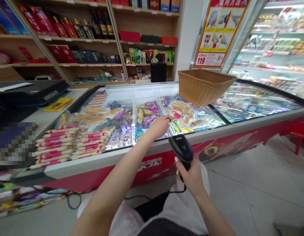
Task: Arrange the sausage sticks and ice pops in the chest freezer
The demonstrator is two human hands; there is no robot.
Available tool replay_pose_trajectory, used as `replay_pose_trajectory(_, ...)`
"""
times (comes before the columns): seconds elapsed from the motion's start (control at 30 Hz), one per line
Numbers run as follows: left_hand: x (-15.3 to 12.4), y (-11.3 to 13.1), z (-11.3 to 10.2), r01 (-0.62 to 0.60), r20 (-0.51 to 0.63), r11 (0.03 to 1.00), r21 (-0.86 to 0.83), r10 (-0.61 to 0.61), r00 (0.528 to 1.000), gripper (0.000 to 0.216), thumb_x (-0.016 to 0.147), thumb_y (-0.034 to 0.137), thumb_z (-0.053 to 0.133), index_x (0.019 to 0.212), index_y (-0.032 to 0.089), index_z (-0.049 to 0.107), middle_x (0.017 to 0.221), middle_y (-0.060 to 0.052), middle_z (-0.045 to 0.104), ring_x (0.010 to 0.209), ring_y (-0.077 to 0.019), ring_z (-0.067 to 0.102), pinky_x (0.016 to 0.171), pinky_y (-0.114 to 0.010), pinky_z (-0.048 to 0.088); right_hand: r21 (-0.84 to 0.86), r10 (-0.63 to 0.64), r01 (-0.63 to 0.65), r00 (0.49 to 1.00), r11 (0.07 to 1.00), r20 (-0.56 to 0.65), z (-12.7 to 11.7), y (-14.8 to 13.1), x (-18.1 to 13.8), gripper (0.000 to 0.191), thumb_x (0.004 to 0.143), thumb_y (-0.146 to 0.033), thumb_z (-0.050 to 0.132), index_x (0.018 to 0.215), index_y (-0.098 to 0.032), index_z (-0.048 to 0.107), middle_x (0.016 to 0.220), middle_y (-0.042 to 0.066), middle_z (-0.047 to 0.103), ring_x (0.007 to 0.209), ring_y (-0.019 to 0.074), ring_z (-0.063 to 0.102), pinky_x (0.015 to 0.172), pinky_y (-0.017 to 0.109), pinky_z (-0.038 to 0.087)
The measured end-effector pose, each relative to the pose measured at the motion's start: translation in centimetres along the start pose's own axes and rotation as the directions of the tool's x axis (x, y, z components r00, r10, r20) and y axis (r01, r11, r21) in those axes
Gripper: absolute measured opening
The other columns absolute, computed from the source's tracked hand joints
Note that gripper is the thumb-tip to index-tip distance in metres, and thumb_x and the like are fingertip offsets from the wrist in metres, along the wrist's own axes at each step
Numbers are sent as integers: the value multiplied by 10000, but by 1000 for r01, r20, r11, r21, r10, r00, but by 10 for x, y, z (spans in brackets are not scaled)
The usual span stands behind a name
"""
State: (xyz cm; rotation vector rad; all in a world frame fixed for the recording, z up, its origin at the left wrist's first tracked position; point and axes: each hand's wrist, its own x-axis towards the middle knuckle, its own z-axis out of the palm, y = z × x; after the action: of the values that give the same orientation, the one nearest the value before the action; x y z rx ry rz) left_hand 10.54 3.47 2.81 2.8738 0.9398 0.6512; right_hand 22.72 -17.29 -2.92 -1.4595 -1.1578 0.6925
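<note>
My left hand (161, 127) reaches over the front of a chest freezer (152, 147), near a white wire divider. Its fingers point right with a slight bend, and no item shows in them. Colourful wrapped ice creams (147, 115) lie just beyond it, and bright packets (177, 127) are close to its fingertips. Whether the fingers touch anything is unclear. Lower right, my right hand (193, 177) wraps round the handle of a black barcode scanner (181, 147), held in front of the freezer's red side. The scanner's cord hangs down towards my lap.
On the freezer's glass stands a brown wicker basket (203, 87). Stacked sausages (55, 144) in red labels and bagged corn cobs (92, 114) are at left. Beside them is a counter with a black machine (31, 93). Shelves line the back; a red stool (298, 132) stands right.
</note>
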Motion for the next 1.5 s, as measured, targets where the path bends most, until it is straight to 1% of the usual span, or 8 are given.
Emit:
replay_pose_trajectory(0.17, 41, -4, 18, -12, 46, 996, 88, 8, 999, 401, 902, 2, 397, 1138, 119, 700, 1362, -129, 624, 1239, -273, 551, 1017, -393, 420, -1, 3, -3, 1000, 1000, -24, -4, 4, 1, 276, 831, -467, 667, 734, -210, 634, 508, 15, 663, 437, 207, 638, 460, 279, 493)
replay_pose_trajectory(0.37, 40, -7, 9, 19, 47, 989, 147, -26, 999, 269, 938, 108, 497, 1111, 123, 703, 1311, -156, 620, 1253, -338, 487, 1008, -463, 383, 6, 3, -3, 1000, 1000, -17, -2, 6, 2, 262, 831, -455, 669, 762, -204, 646, 532, 27, 681, 443, 212, 647, 449, 279, 492)
replay_pose_trajectory(0.53, 18, -24, -4, 63, 60, 991, 118, -70, 996, 230, 922, 137, 549, 1085, 147, 711, 1241, -133, 666, 1195, -334, 543, 1027, -479, 374, 5, -6, 6, 1000, 1000, 3, 1, 6, 2, 271, 835, -450, 673, 801, -181, 669, 532, 35, 681, 444, 214, 649, 434, 274, 482)
replay_pose_trajectory(0.63, -2, -39, -12, 106, 60, 992, 74, -110, 992, 220, 899, 115, 551, 1031, 160, 722, 1211, -127, 681, 1178, -314, 587, 1025, -442, 406, 1, -31, 31, 999, 1000, 11, 5, 6, 1, 271, 838, -444, 671, 821, -173, 674, 531, 34, 680, 462, 217, 659, 459, 277, 495)
replay_pose_trajectory(0.77, -33, -50, -19, 192, 10, 981, 3, -192, 981, 158, 905, 228, 600, 963, 142, 719, 1164, -161, 677, 1092, -306, 648, 965, -391, 478, -21, -57, 58, 998, 998, 32, 13, 6, -1, 281, 845, -449, 664, 847, -169, 673, 555, 46, 691, 497, 230, 678, 472, 281, 498)
replay_pose_trajectory(0.93, -68, -40, -28, 291, -73, 954, -68, -295, 953, 225, 953, 288, 536, 907, 148, 705, 1022, -141, 693, 933, -272, 687, 906, -379, 523, -36, -82, 84, 995, 996, 62, 23, 1, -2, 292, 844, -470, 655, 862, -178, 672, 580, 58, 704, 560, 248, 709, 482, 274, 502)
replay_pose_trajectory(1.2, -118, -26, -29, 380, -206, 915, -137, -402, 892, 160, 940, 179, 522, 859, 177, 659, 1072, -100, 694, 1001, -242, 691, 932, -368, 539, -104, -73, 88, 988, 991, 139, 36, -11, 3, 313, 851, -470, 634, 920, -170, 690, 535, 43, 681, 555, 253, 708, 509, 272, 504)
replay_pose_trajectory(1.5, -124, -21, -22, 374, -274, 924, -80, -381, 883, 177, 962, 182, 549, 1053, 156, 699, 1062, -106, 671, 1016, -263, 681, 963, -396, 536, -128, -61, 86, 980, 988, 187, 52, -16, 7, 315, 865, -449, 611, 979, -167, 692, 530, 36, 676, 541, 254, 702, 518, 276, 498)
